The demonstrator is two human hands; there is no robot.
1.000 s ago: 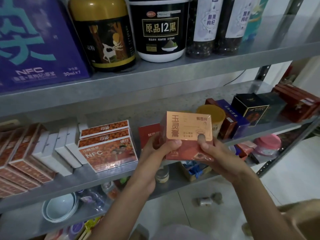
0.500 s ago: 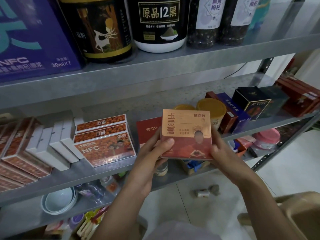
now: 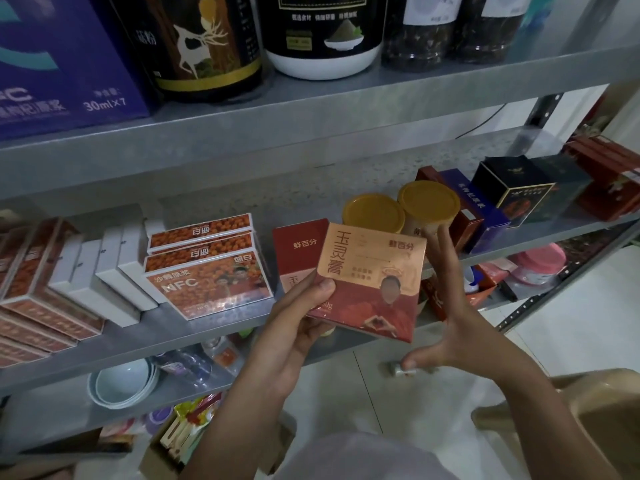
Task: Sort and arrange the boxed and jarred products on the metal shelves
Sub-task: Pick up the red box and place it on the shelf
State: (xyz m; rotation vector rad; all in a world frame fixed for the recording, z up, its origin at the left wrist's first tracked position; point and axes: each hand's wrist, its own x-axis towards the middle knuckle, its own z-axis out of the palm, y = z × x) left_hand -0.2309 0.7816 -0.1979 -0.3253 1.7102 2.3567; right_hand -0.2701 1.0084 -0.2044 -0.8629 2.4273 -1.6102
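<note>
left hand (image 3: 298,327): grips the lower left corner of the red-and-copper box (image 3: 374,271), thumb pressed flat on the front face, fingers curled behind it
right hand (image 3: 450,306): spread wide, fingers straight up along the box's right edge, thumb stuck out below and clear of the box; whether the fingers touch its back cannot be told
red-and-copper box: held in the air, front face to the camera, slightly tilted, just before the front edge of the middle shelf (image 3: 156,336), near the middle of its length
plain red box (image 3: 298,247): upright on the middle shelf, just behind the held box and partly hidden by it
yellow-lidded jars (image 3: 374,211): two side by side, behind the held box toward the shelf's back
orange boxes (image 3: 207,282): stacked left of the plain red box, near the front edge
white boxes (image 3: 104,271): a leaning row further left
dark boxes (image 3: 512,195): toward the right end of the middle shelf
upper shelf (image 3: 311,109): purple carton (image 3: 52,64) at the left, then the deer jar (image 3: 204,43), the black-and-white tub (image 3: 322,36) and further dark jars
pale bowls (image 3: 121,379): stacked on the shelf below, under the left part
</note>
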